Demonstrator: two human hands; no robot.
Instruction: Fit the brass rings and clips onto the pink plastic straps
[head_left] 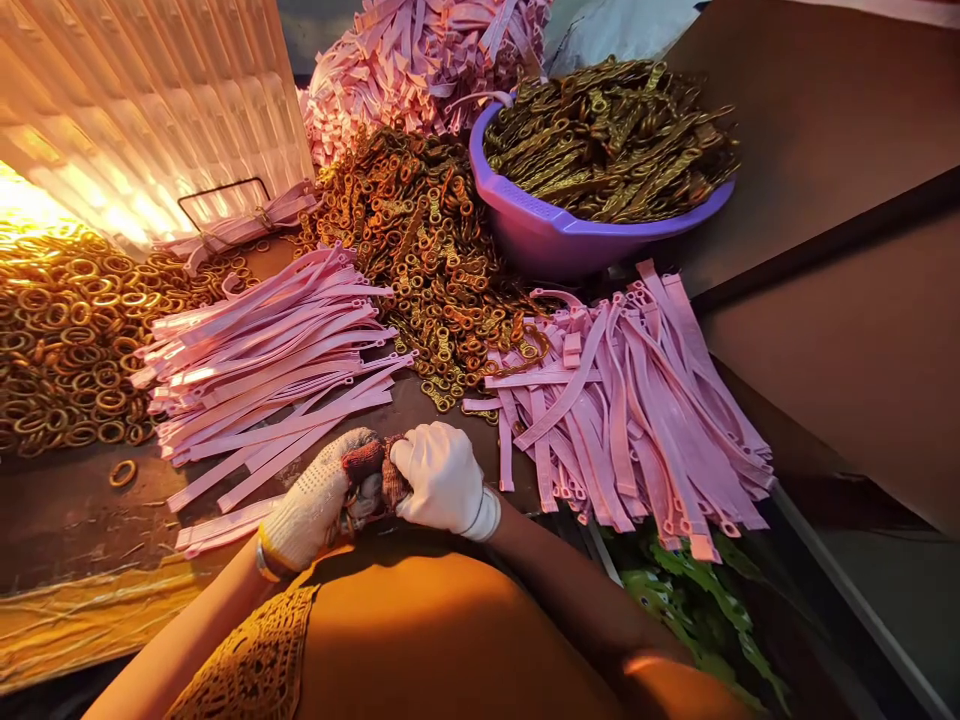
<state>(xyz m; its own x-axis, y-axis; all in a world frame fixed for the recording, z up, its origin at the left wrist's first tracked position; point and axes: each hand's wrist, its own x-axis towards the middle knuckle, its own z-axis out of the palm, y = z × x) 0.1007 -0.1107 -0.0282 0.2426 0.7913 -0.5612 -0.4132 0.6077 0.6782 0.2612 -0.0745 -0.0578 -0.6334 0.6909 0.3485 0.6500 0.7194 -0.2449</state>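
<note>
Left hand (319, 495) and right hand (444, 478) meet, gloved fingers curled, any held piece impossible to tell; pink straps (270, 345) lie either side, metal links (435, 265) heaped between, finished share unclear, plenty apparently left.

Yellow light (19, 208) glows beside a ribbed panel (187, 100).

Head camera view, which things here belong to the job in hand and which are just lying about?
Likely part of the job:
Left hand and right hand, gloved; anything held is hidden
Pink straps, on both sides
Gold-coloured links, beyond the hands
Rings, far left
Purple basin of metal pieces

Seemingly just lying about:
Corrugated panel
Green material, lower right
</note>
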